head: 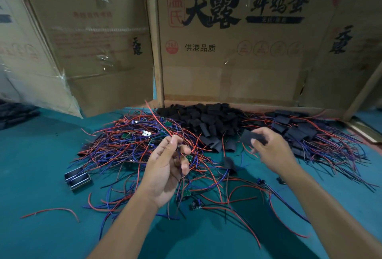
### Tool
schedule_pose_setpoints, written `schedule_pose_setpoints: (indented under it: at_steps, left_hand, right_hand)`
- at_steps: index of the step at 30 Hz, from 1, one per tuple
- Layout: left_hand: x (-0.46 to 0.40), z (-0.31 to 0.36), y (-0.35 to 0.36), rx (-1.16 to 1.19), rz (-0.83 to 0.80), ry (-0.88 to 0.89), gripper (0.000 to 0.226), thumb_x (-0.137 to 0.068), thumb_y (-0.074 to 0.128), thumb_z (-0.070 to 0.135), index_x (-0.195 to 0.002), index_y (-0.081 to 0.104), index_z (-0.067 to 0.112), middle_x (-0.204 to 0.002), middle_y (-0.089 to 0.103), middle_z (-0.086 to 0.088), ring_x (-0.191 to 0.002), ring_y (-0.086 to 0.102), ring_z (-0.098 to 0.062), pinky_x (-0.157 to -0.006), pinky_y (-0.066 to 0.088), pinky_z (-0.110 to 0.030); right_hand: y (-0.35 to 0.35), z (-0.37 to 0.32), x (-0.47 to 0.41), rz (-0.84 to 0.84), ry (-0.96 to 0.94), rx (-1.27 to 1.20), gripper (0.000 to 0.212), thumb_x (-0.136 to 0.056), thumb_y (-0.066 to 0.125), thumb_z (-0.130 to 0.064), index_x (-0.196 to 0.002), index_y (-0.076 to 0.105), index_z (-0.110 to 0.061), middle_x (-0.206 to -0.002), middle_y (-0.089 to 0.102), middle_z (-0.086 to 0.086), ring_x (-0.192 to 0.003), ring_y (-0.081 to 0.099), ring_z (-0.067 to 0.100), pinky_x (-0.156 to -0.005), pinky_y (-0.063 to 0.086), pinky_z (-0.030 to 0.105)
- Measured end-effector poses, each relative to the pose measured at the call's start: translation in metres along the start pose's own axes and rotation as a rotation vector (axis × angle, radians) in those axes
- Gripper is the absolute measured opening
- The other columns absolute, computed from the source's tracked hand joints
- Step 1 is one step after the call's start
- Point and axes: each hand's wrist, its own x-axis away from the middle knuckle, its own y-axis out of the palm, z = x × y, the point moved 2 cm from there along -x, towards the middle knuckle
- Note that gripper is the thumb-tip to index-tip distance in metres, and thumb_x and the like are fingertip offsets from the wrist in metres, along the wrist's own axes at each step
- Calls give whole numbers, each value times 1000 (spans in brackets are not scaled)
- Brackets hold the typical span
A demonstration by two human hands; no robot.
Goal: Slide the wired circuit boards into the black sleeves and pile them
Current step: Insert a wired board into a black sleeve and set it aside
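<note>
Left grip (169, 163) pinching blurred wires (163, 126), right grip (270, 147) pinching black sleeve (253, 135).

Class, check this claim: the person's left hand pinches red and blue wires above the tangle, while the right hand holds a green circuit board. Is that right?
Not quite. The head view shows the right hand gripping a black sleeve, not a green circuit board. The left hand does pinch the wires above the tangle.
</note>
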Motion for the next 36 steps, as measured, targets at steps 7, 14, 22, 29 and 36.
schedule_pose_setpoints:
  at_steps: [7, 14, 22, 29, 36]
  left_hand:
    - [9, 13, 14, 110, -104, 38, 16, -100, 48, 30, -94, 55, 17, -65, 38, 2, -44, 30, -8, -42, 29, -21]
    - [12, 20, 23, 229, -123, 76, 22, -99, 47, 22, -103, 67, 14, -77, 54, 1, -59, 50, -10, -57, 48, -23]
    - [7, 21, 22, 340, 60, 149, 13, -101, 43, 26, -96, 53, 20, -63, 29, 7, -47, 24, -5, -45, 26, -18]
    - [9, 20, 20, 366, 66, 98, 20, -106, 38, 26, -100, 55, 17, -62, 27, 7, -49, 12, -8, -44, 21, -18]
    - [10, 15, 22, 336, 29, 63, 17, -103, 41, 25, -101, 56, 16, -62, 26, 7, -49, 13, -8, -44, 21, -19]
  right_hand:
    - [-2, 5, 54, -189, 320, -1029, 17, -103, 39, -10, -110, 54, -4, -85, 64, 14, -56, 49, 15, -39, 31, 23]
    - [11, -7, 68, -389, 305, -1046, 46, -100, 41, -36, -120, 64, -2, -80, 60, 9, -62, 47, 15, -48, 38, 23]
    - [37, -30, 94, -552, 39, -787, 35, -85, 59, -24, -110, 63, 1, -88, 65, 14, -78, 66, 17, -68, 56, 26]
    - [43, -32, 103, -280, -556, 123, 35, -96, 59, -29, -131, 54, -23, -117, 57, -13, -106, 52, 4, -92, 36, 11]
    - [41, -38, 106, -272, -670, 183, 40, -97, 52, -30, -135, 52, -17, -129, 53, -6, -119, 51, 13, -98, 42, 31]
